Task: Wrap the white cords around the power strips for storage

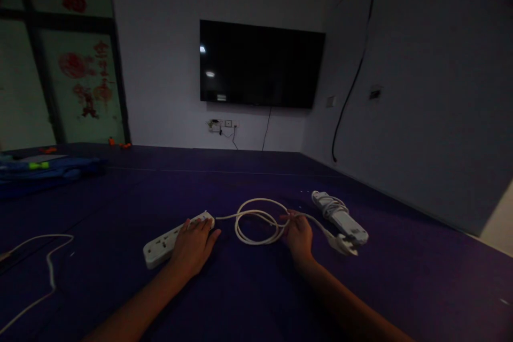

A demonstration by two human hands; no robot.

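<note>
Power strip looks like hard plastic, smooth, low sheen. Cable has a smooth plastic-looking sheath. Second strip: smooth plastic too. Purple surface reads matt; cloth or mat, can't tell. TV screen is glossy, mirrors lights. Wall: matt, smooth.

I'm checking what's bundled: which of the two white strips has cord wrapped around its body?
The strip right of the right hand: cord winds around its far end. The other strip, under the left hand, has its cord looped loosely beside it.
</note>
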